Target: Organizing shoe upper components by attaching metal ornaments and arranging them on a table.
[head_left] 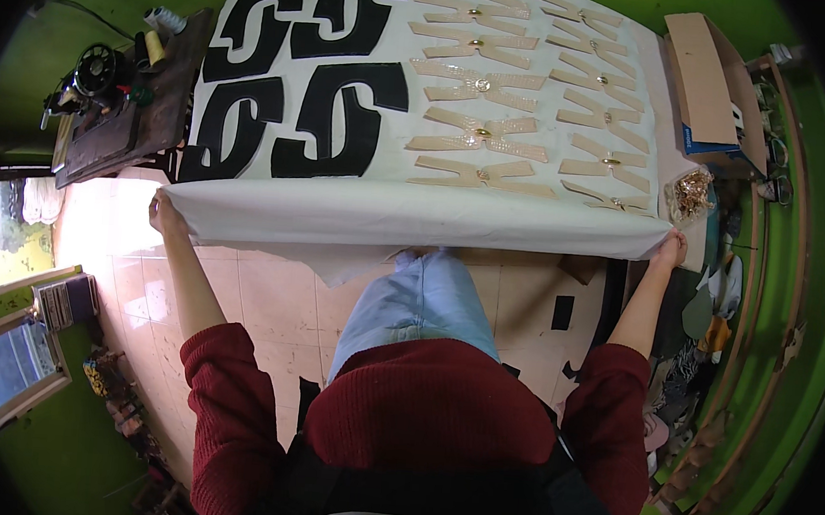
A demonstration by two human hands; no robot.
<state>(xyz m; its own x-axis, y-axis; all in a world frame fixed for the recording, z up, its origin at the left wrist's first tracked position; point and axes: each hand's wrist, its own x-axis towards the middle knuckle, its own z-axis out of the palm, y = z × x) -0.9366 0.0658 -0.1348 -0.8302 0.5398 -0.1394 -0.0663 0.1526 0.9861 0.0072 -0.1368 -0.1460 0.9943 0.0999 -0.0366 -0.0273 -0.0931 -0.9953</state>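
A white sheet [415,221] covers the table, its near part folded or hanging along the front edge. At the left front corner, my left hand [162,213] is closed on the sheet's edge. The right front corner is gripped by my right hand [671,249], fingers wrapped round the fabric. Several black curved cut pieces [347,124] lie in pairs on the left half. To their right are two columns of beige X-shaped strap pieces [483,133], with gold-coloured ornaments at their centres. Whether the sheet is cloth or another soft material I cannot tell.
A sewing machine [95,73] with thread spools [155,46] stands on a dark table at the left. On the right are an open cardboard box [711,87] and a clear bag of gold-coloured bits [690,194]. Scraps and shoe parts [716,288] crowd the right wall.
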